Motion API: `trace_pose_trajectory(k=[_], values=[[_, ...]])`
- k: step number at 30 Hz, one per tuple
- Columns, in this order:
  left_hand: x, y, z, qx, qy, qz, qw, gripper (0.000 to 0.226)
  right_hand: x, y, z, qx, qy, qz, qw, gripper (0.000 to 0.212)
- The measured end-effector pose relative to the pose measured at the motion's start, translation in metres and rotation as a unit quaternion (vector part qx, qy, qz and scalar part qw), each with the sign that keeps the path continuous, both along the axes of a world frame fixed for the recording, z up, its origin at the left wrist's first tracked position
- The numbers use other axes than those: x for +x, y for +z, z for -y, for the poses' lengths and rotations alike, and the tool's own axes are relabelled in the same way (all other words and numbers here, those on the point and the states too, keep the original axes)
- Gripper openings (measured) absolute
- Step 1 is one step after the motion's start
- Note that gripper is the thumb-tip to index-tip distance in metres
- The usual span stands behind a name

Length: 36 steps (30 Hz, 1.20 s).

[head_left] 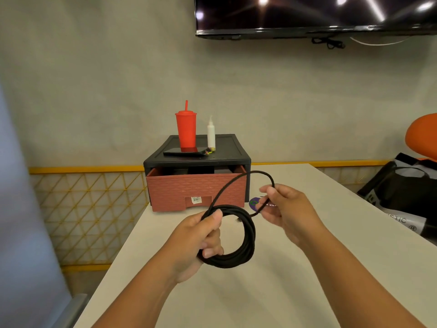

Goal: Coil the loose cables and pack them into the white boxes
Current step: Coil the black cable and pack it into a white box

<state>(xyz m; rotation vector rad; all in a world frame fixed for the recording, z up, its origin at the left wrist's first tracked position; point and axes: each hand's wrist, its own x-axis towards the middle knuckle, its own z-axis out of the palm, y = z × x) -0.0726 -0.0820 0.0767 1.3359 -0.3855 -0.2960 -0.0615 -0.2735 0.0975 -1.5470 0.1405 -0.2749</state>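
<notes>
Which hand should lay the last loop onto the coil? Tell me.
Right. The right hand pinches the free loop of the cable, while the left hand is closed around the coil, keeping it together.

A plain grey wall (118,79) is standing behind a white desk (283,280). A big dark screen (319,13) is hanging high on the wall, and ceiling lights are shining in it. A yellow rail (82,169) is running along the wall, with a yellow criss-cross panel (89,209) below it. An orange chair (423,136) is peeking in at the right.
</notes>
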Motion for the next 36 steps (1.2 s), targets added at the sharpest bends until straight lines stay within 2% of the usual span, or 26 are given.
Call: trace_pose_trajectory(k=[4,8,11,13,17,20,22,24,28,31,36], values=[[0.004,0.002,0.001,-0.061,-0.009,-0.05,0.997,0.041,-0.002,0.005,-0.007,0.146,0.087,-0.017,0.985,0.022],[0.008,0.003,-0.004,-0.126,-0.025,-0.113,0.985,0.047,0.0,0.003,-0.012,0.289,0.131,-0.046,0.947,0.023],[0.006,0.003,-0.003,-0.14,-0.042,-0.124,0.981,0.048,0.002,-0.007,-0.023,0.344,0.177,-0.069,0.92,0.026],[0.006,0.003,0.0,-0.138,-0.038,-0.123,0.982,0.047,-0.002,-0.012,-0.031,0.343,0.208,-0.077,0.913,0.03],[0.009,0.003,0.002,-0.136,-0.002,-0.117,0.984,0.045,-0.01,-0.019,-0.039,0.293,0.263,-0.106,0.913,0.034],[0.012,0.002,0.003,-0.1,0.03,-0.094,0.99,0.045,-0.013,-0.025,-0.042,0.292,0.271,-0.115,0.91,0.056],[0.013,0.0,0.005,-0.07,0.05,-0.076,0.993,0.046,-0.015,-0.031,-0.047,0.246,0.258,-0.1,0.929,0.044],[0.013,-0.002,0.006,-0.045,0.063,-0.059,0.995,0.047,-0.018,-0.035,-0.052,0.155,0.233,-0.073,0.957,0.027],[0.013,-0.006,0.003,-0.016,0.071,-0.033,0.997,0.047,-0.023,-0.039,-0.054,0.027,0.18,-0.078,0.98,0.031],[0.016,-0.005,0.001,0.012,0.087,-0.002,0.996,0.044,-0.031,-0.041,-0.051,-0.03,0.198,-0.099,0.975,0.019],[0.026,-0.005,-0.011,0.042,0.139,0.032,0.989,0.032,-0.041,-0.047,-0.028,-0.195,0.242,-0.097,0.945,0.027]])
